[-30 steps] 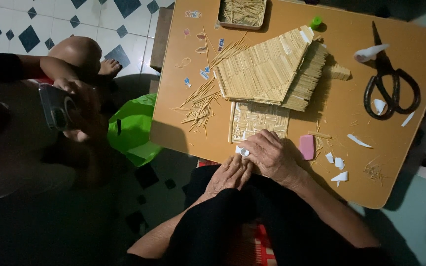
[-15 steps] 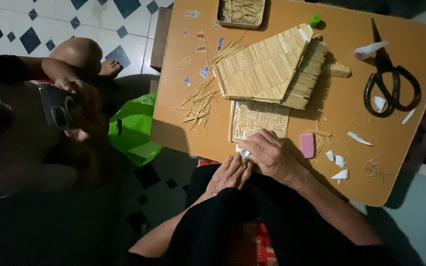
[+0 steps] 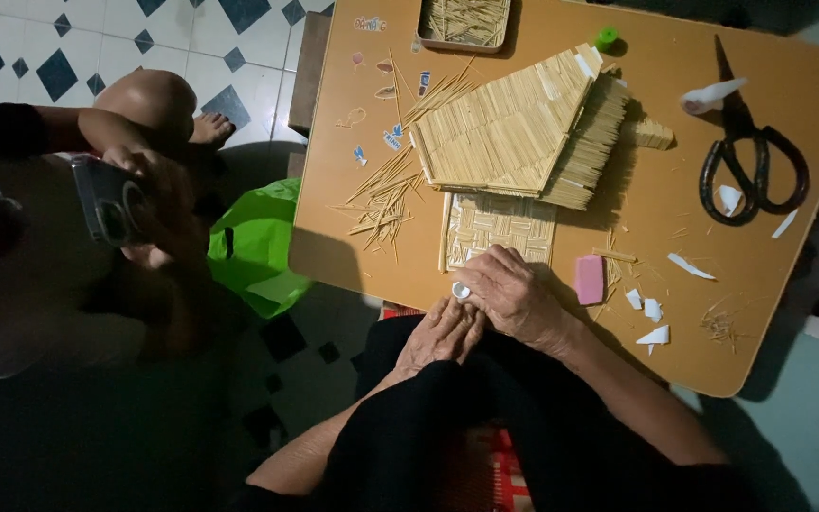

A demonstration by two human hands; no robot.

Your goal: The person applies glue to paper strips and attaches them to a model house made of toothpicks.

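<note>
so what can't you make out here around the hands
- Small white thing, head view: mostly covered by right hand; kind unclear.
- Left hand: palm and grip hidden, fingers tucked under the right.
- Woven stick panel: near edge hidden by the right hand.
- Tray of sticks: cut off by top edge.

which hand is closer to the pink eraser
Right. The right hand lies on the table just beside the pink eraser; the left hand sits farther off, at the table's near edge.
</note>
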